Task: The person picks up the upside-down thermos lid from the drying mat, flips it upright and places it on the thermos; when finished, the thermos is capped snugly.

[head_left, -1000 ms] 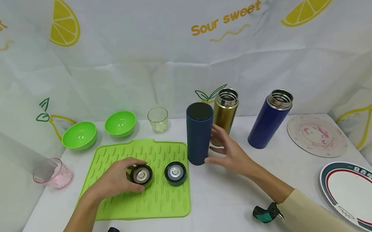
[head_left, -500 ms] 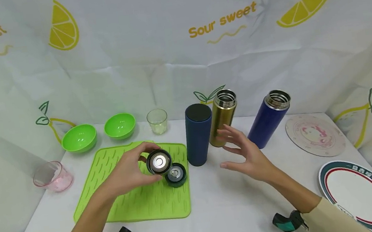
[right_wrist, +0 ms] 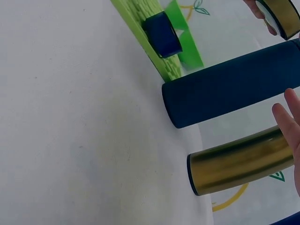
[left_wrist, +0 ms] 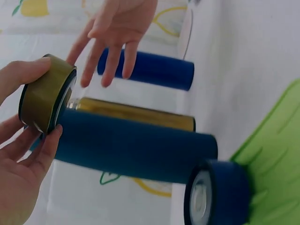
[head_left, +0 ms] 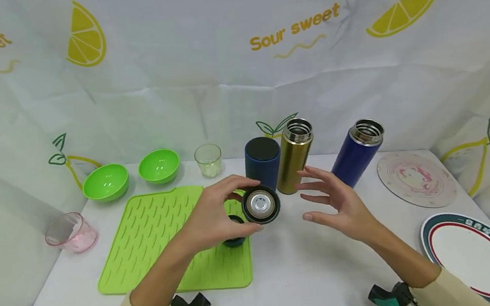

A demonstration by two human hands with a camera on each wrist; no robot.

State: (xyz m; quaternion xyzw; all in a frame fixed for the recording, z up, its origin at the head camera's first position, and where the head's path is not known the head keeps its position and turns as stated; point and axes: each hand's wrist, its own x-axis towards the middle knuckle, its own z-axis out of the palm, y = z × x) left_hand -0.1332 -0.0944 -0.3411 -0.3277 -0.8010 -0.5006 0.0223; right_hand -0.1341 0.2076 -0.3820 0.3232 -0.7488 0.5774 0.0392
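My left hand [head_left: 216, 218] pinches a gold bottle lid [left_wrist: 47, 93] between thumb and fingers, above the table. The lid's metal inner side [head_left: 261, 205] faces up toward the head camera and overlaps the capped dark blue bottle [head_left: 263, 163]. Behind that bottle's right side stands the gold bottle [head_left: 292, 162], uncapped, its steel mouth showing. My right hand [head_left: 340, 205] is held in the air before the gold bottle, fingers spread and holding nothing. An uncapped blue bottle [head_left: 356, 159] stands behind it. A blue lid [left_wrist: 227, 194] lies on the green mat [head_left: 147, 252], partly hidden by my left hand.
Two green bowls [head_left: 159, 166] and a clear glass [head_left: 208, 160] stand along the back. A pink glass [head_left: 71, 233] is at the left edge. On the right lie a round pink mat [head_left: 415, 179] and a white plate with a dark green rim [head_left: 473, 257].
My left hand has lifted the gold lid off the mat and carried it right, past the blue lid. My right hand has let go of the dark blue bottle and moved right.
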